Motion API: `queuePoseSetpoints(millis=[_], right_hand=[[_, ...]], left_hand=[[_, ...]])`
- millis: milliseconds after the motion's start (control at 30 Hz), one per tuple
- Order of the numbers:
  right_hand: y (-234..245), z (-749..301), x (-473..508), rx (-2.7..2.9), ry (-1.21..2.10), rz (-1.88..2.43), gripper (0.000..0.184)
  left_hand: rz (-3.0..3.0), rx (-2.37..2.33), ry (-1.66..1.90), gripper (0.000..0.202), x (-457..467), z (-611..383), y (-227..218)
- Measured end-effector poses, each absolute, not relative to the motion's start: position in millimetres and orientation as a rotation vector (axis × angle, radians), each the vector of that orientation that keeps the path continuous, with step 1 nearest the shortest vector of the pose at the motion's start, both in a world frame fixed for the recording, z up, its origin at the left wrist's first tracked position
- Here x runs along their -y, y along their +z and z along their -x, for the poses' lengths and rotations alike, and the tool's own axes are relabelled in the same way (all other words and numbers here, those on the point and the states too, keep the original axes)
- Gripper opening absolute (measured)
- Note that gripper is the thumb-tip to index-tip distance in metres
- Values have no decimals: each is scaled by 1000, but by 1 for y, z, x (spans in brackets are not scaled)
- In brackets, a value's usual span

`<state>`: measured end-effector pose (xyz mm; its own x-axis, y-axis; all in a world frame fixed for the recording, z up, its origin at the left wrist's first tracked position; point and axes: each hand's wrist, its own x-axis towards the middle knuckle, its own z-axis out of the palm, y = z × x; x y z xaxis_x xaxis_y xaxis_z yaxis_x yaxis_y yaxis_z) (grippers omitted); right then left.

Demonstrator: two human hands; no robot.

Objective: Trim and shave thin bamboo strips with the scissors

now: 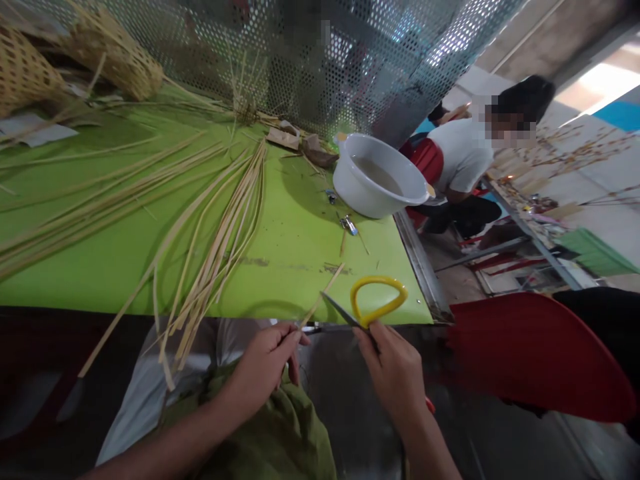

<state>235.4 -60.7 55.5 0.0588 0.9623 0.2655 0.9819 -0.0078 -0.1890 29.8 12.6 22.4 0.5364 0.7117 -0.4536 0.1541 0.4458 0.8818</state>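
My left hand (267,363) pinches the lower end of a thin bamboo strip (325,295) that slants up over the front edge of the green table (295,247). My right hand (393,370) grips yellow-handled scissors (377,301); their blades point left and meet the strip just in front of my left fingers. Both hands hover above my lap, where a green cloth (280,433) lies.
Several long bamboo strips (215,247) fan across the table and hang over its edge. A white basin (377,177) stands at the back right, small metal tools (349,225) beside it. Woven baskets (110,53) sit far left. A red chair (540,353) and a seated person (463,157) are on the right.
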Motion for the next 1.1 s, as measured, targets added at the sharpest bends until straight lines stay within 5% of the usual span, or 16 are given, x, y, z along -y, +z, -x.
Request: queuePoseSetpoints(millis=[1100], right_hand=[[54,-237,65,1980,51,2000,26]], left_hand=[[-1057,-986,429,40,-11,-43,24]])
